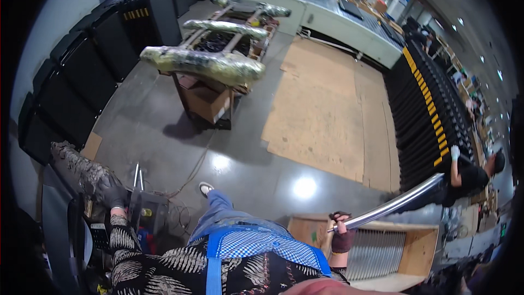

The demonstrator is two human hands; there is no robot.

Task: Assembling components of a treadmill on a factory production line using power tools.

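Observation:
In my right hand (341,234), gloved with bare fingertips, is a long shiny metal tube (401,202). The fingers are closed round its near end, and it slants up and away to the right. My left hand (113,193), in a dark grey glove, lies on the near end of a bar padded with crinkled grey-brown wrapping (79,164). Its fingers look laid over the wrapping, partly lost against it. Below the tube stands a wooden crate (420,251) with several metal tubes (376,254) lined up inside.
Ahead, a rack with film-wrapped padded bars (202,65) stands over a cardboard box (207,101). Cardboard sheets (327,109) cover part of the floor. Black panels line the left wall (82,71) and the right stack (420,120). A person (469,177) stands at right; another works behind the long table (327,8).

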